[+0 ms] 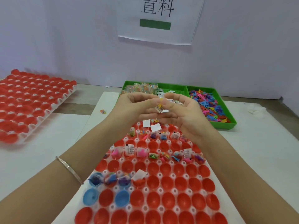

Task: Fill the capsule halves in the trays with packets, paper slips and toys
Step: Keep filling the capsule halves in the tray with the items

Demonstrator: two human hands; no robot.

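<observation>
Pinching 1 yellow toy (pixel 159 105) between left hand (pixel 137 104) and right hand (pixel 184 113) fingertips, we risk dropping it onto filled capsule halves (pixel 153 156).

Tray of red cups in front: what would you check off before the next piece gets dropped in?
1. Grip: left hand and right hand together pinch a small yellow plastic toy with printed paper slip: ok.
2. Packet in that bundle: cannot tell.
3. Empty red plastic capsule halves free in the white plastic tray: ok.
4. The green plastic supply tray holds colourful toys: ok.
5. Loose white paper slips lie across the tray's far end: not ok.
</observation>
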